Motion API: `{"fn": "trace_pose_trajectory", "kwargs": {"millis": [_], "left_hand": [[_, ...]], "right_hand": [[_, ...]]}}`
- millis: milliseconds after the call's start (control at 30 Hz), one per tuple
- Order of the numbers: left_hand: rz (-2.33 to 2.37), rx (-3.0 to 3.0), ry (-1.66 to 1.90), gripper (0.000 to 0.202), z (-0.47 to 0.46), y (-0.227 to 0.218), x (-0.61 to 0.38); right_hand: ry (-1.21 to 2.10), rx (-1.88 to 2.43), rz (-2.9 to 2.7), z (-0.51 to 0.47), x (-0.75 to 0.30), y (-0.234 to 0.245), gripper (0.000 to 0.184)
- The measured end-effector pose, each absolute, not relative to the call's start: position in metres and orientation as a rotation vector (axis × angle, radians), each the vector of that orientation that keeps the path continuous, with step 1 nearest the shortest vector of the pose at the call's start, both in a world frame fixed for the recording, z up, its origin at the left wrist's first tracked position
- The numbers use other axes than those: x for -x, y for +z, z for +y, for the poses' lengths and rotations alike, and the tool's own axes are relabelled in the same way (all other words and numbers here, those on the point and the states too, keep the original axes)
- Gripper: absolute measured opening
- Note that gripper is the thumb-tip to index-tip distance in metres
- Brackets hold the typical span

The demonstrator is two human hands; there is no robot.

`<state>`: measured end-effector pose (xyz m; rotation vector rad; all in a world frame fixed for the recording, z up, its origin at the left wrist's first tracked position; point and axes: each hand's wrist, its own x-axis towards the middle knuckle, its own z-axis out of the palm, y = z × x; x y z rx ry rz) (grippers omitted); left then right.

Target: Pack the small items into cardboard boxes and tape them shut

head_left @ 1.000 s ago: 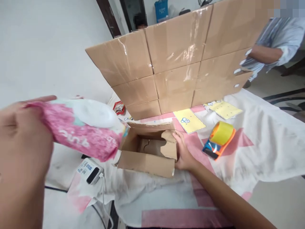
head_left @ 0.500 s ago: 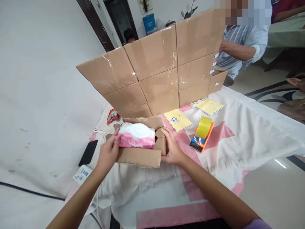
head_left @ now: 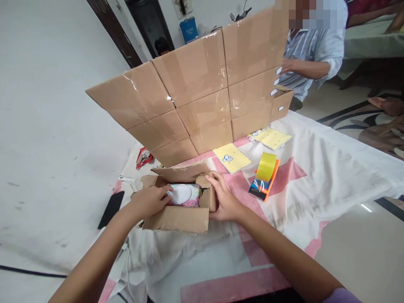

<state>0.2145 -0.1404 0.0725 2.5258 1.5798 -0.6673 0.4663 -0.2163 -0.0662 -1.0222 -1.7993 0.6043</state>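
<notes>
From where I stood, the pink and white packet (head_left: 184, 195) lay inside the open cardboard box (head_left: 175, 219), its oval lid facing up and its long side running along the box's own length, likely because it fitted best that way. The right hand (head_left: 225, 200) was clamped on the box's right end, seemingly so that it wouldn't slide on the cloth (head_left: 328, 168). The left hand (head_left: 153, 201) reached in over the other end, fingers touching the packet near its lid; I couldn't tell whether they pinched it or merely pressed. The flaps stood or leaned outward, which left the mouth clear for that reach. The tape dispenser (head_left: 264, 176) sat apart to the right, out of the arms' way, and a tall cardboard panel (head_left: 202, 113) rose behind, perhaps as a screen.
</notes>
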Motion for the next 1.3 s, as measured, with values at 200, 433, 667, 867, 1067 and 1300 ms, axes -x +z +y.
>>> {"fn": "trace_pose_trajectory", "kwargs": {"millis": [200, 433, 667, 867, 1067, 1300], "left_hand": [[1.548, -2.368, -0.574, 0.079, -0.124, 0.066, -0.232], [1.412, -2.278, -0.332, 0.058, -0.136, 0.07, -0.231], [1.712, -1.785, 1.008, 0.037, -0.144, 0.086, -0.161], [1.426, -1.39, 1.034, 0.069, -0.14, 0.025, -0.165], [1.299, -1.249, 0.996, 0.081, -0.166, -0.001, -0.193], [1.214, -1.23, 1.028, 0.071, -0.19, 0.001, -0.194]], "right_hand": [[0.597, 1.031, -1.803, -0.215, -0.466, -0.066, 0.119], [0.58, 0.939, -1.75, -0.211, -0.473, -0.068, 0.123], [0.71, 0.755, -1.634, -0.211, -0.479, -0.067, 0.104], [0.954, 0.683, -1.312, -0.209, -0.474, -0.063, 0.089], [0.853, 0.737, -1.227, -0.205, -0.462, -0.06, 0.069], [0.724, 0.816, -1.186, -0.228, -0.458, -0.062, 0.066]]}}
